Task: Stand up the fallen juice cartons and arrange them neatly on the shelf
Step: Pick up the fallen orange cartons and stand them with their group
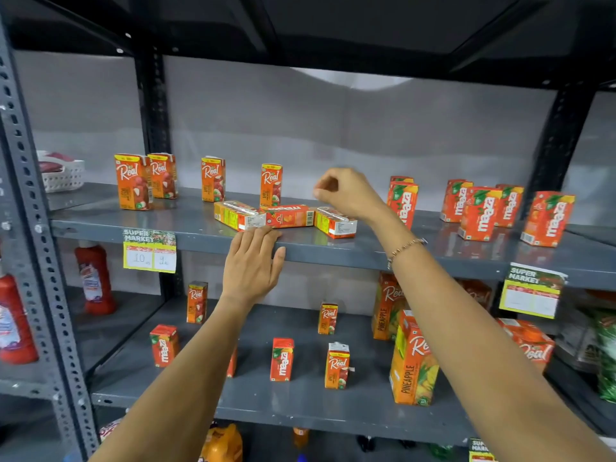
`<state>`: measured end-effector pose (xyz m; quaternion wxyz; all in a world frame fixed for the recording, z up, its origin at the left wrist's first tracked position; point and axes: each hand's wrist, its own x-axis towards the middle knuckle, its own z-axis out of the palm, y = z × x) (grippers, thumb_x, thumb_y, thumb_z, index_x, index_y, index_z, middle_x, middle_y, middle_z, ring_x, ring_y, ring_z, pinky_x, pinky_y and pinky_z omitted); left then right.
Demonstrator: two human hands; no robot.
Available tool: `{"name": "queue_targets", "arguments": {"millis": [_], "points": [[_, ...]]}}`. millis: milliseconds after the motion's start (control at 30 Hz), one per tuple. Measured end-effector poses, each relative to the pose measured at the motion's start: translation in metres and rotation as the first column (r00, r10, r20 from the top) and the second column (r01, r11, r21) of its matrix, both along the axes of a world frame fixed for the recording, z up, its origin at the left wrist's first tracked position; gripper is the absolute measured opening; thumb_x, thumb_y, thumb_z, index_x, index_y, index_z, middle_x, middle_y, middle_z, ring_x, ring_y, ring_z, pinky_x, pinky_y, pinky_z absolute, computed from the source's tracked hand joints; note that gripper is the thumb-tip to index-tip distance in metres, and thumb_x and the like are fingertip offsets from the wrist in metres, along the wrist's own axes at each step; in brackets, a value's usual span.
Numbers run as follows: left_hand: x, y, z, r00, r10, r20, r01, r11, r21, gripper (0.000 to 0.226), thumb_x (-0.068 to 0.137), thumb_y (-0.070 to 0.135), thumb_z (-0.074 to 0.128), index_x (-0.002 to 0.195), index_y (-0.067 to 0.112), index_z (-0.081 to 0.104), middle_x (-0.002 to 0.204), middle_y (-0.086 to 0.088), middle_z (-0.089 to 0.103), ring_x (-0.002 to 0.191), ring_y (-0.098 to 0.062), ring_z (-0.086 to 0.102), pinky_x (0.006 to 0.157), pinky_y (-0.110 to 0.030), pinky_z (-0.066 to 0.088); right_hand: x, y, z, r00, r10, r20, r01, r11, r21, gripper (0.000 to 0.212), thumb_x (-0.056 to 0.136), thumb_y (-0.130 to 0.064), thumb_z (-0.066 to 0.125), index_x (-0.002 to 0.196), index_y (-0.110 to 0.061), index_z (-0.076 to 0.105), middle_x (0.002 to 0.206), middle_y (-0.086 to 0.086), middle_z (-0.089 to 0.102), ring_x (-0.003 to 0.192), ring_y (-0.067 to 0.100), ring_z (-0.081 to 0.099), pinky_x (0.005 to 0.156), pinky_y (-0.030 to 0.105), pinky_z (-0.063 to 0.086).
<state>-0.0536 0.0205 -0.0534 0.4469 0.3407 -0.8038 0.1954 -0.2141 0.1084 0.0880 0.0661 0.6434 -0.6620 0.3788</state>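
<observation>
Three fallen cartons (286, 216) lie lengthwise along the front edge of the shelf (166, 221); left hand (251, 265) flat beneath, right hand (346, 193) curled, empty, above.

Single head view, close, facing the shelf (333, 243) (slightly upward, wide-angle).

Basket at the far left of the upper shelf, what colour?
White basket, with a perforated wall; clearest in the head view, at the left edge.

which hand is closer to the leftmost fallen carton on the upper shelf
Left. The left hand rests on the shelf edge just in front of the leftmost fallen carton; the right hand hovers above the rightmost fallen carton.
</observation>
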Motion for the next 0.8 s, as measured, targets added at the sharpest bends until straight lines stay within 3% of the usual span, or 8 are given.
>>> {"name": "queue_targets", "arguments": {"millis": [67, 167, 233, 333, 533, 633, 700, 800], "points": [[0.0, -0.002, 0.0, 1.0, 0.0, 0.003, 0.0, 1.0, -0.014, 0.053, 0.097, 0.042, 0.019, 0.109, 0.011, 0.06, 0.112, -0.007, 0.064, 0.103, -0.025, 0.059, 0.097, -0.034, 0.033, 0.007, -0.024, 0.004, 0.997, 0.066, -0.046, -0.061, 0.994, 0.093, 0.028, 0.091, -0.018, 0.06, 0.118, -0.009, 0.061, 0.119, 0.004, 0.063, 0.106, 0.014, 0.057, 0.09, 0.023, 0.045], [0.001, -0.004, 0.0, 1.0, 0.001, 0.013, 0.0, 0.999, -0.035, 0.052, 0.097, 0.041, 0.02, 0.108, 0.011, 0.061, 0.111, -0.007, 0.064, 0.102, -0.026, 0.059, 0.095, -0.035, 0.033, 0.012, -0.053, 0.01, 0.982, 0.101, -0.16, -0.05, 0.954, 0.295, 0.048, 0.093, -0.021, 0.058, 0.138, -0.01, 0.044, 0.142, 0.006, 0.048, 0.13, 0.02, 0.045, 0.105, 0.03, 0.037], [0.001, -0.006, -0.002, 1.0, 0.005, 0.018, -0.004, 0.999, -0.049, 0.051, 0.097, 0.041, 0.02, 0.108, 0.011, 0.061, 0.111, -0.007, 0.064, 0.102, -0.026, 0.059, 0.095, -0.035, 0.033, 0.009, -0.07, 0.01, 0.965, 0.09, -0.247, 0.032, 0.892, 0.45, 0.06, 0.093, -0.023, 0.059, 0.145, -0.01, 0.033, 0.149, 0.007, 0.039, 0.136, 0.023, 0.038, 0.112, 0.037, 0.033], [0.0, -0.008, -0.003, 1.0, 0.011, 0.018, -0.009, 0.998, -0.069, 0.053, 0.097, 0.04, 0.018, 0.108, 0.011, 0.061, 0.111, -0.008, 0.064, 0.101, -0.027, 0.059, 0.094, -0.035, 0.033, 0.006, -0.084, 0.005, 0.935, 0.075, -0.347, 0.143, 0.814, 0.563, 0.064, 0.091, -0.027, 0.062, 0.146, -0.014, 0.031, 0.149, 0.006, 0.038, 0.135, 0.026, 0.038, 0.11, 0.044, 0.035], [-0.001, -0.013, -0.006, 1.0, 0.02, 0.007, -0.019, 0.992, -0.123, 0.05, 0.097, 0.039, 0.021, 0.107, 0.011, 0.061, 0.109, -0.009, 0.065, 0.099, -0.027, 0.059, 0.092, -0.036, 0.035, 0.009, -0.09, 0.006, 0.896, 0.056, -0.441, 0.232, 0.787, 0.572, 0.064, 0.089, -0.037, 0.062, 0.143, -0.018, 0.034, 0.145, 0.005, 0.042, 0.129, 0.027, 0.043, 0.102, 0.044, 0.041], [-0.002, -0.012, -0.006, 1.0, 0.025, 0.005, -0.024, 0.992, -0.126, 0.051, 0.097, 0.038, 0.02, 0.107, 0.01, 0.063, 0.109, -0.009, 0.065, 0.099, -0.026, 0.06, 0.093, -0.036, 0.035, 0.007, -0.093, 0.003, 0.886, 0.031, -0.463, 0.232, 0.836, 0.498, 0.051, 0.081, -0.046, 0.067, 0.118, -0.014, 0.052, 0.121, 0.007, 0.059, 0.102, 0.023, 0.056, 0.087, 0.039, 0.048], [-0.002, -0.011, -0.006, 1.0, 0.027, 0.006, -0.026, 0.991, -0.128, 0.052, 0.097, 0.038, 0.02, 0.106, 0.01, 0.063, 0.109, -0.009, 0.065, 0.099, -0.026, 0.06, 0.093, -0.036, 0.035, 0.007, -0.091, 0.0, 0.896, -0.005, -0.445, 0.205, 0.892, 0.403, 0.048, 0.075, -0.051, 0.07, 0.102, -0.016, 0.052, 0.109, 0.006, 0.062, 0.089, 0.019, 0.056, 0.075, 0.034, 0.048], [-0.001, -0.01, -0.005, 0.999, 0.031, 0.011, -0.03, 0.993, -0.113, 0.051, 0.097, 0.038, 0.021, 0.106, 0.01, 0.063, 0.108, -0.008, 0.065, 0.098, -0.026, 0.06, 0.093, -0.036, 0.035, 0.011, -0.08, -0.003, 0.912, -0.047, -0.407, 0.177, 0.941, 0.288, 0.059, 0.075, -0.058, 0.067, 0.112, -0.014, 0.051, 0.108, 0.003, 0.057, 0.085, 0.014, 0.052, 0.069, 0.028, 0.042]]}}
